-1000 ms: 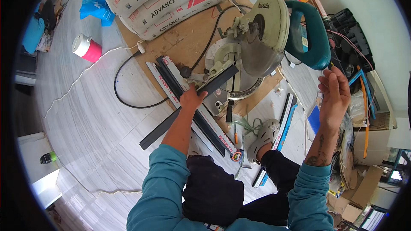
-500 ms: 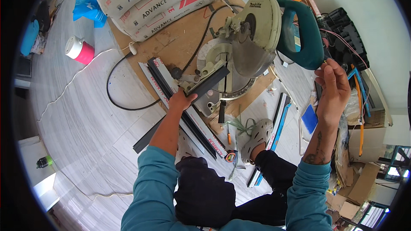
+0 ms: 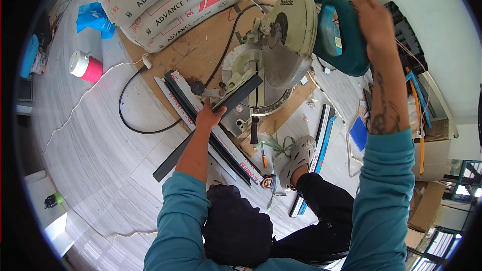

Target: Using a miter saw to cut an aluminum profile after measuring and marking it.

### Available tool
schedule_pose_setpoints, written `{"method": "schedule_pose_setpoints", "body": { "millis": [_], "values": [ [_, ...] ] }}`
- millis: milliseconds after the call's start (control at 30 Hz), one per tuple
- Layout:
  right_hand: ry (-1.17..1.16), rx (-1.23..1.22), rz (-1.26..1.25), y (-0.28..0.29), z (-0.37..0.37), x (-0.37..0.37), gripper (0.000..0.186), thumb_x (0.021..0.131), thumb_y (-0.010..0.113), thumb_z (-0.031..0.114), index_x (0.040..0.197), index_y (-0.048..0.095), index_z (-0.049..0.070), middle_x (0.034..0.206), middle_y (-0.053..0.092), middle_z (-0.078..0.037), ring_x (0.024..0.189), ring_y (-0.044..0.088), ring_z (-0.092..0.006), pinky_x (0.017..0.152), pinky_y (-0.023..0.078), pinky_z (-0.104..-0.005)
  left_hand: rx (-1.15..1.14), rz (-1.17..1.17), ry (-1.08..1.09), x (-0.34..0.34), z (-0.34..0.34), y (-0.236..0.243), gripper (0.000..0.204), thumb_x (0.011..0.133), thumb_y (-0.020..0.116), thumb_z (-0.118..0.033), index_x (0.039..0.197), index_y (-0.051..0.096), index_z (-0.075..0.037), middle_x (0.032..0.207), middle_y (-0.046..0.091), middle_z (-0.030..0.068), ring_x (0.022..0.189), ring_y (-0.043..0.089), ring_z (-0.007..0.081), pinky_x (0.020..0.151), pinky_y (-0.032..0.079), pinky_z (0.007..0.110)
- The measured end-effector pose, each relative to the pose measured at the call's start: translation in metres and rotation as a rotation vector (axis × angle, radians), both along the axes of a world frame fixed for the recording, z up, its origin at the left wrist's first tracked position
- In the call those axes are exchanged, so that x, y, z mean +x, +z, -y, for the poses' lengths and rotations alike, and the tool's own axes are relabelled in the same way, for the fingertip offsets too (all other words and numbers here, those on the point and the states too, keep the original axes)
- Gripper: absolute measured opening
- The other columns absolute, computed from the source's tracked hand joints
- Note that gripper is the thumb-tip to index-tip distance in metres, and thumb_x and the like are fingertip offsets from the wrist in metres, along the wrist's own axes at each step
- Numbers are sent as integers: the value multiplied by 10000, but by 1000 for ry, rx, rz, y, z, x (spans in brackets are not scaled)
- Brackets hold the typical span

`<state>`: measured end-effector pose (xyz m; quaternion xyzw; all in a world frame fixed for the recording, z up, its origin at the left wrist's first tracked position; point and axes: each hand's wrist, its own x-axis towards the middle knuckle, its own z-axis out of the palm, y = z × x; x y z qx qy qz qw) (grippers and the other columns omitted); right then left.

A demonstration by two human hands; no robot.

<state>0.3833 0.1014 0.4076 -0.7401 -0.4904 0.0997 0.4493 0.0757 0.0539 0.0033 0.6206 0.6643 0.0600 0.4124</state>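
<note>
While the left hand [image 3: 209,117] clasps the dark bar [image 3: 242,92] on the saw base [image 3: 233,123], it seems light, stiff and slick, best held mid-length. Right hand [image 3: 375,24], blurred beside the teal handle [image 3: 353,55]: finger closure I cannot tell.

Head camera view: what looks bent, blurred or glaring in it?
In the head view, the bare right hand is smeared, the bare left hand fairly crisp; same view, the pale, grey-streaked floor bows toward the rim; same view, dark-framed windows at lower right glare white in patches.
</note>
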Motion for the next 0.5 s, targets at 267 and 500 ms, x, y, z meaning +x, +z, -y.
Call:
{"method": "schedule_pose_setpoints", "body": {
  "millis": [267,500],
  "values": [
    [-29,-400,-671,-21,29,-16,557,984,395,568,1172,572,75,907,634,-135,755,629,-229,617,531,-386,-92,7,52,3,-3,-4,862,783,659,-648,1446,377,-176,1251,620,191,1162,587,377,953,479,455],
    [-111,-316,-766,-88,85,-31,658,955,373,634,1158,555,35,843,634,-144,597,613,-217,521,499,-345,-73,116,59,3,-3,-9,898,773,693,-626,1440,387,-110,1302,574,232,1231,537,380,998,442,425]
  ]
}}
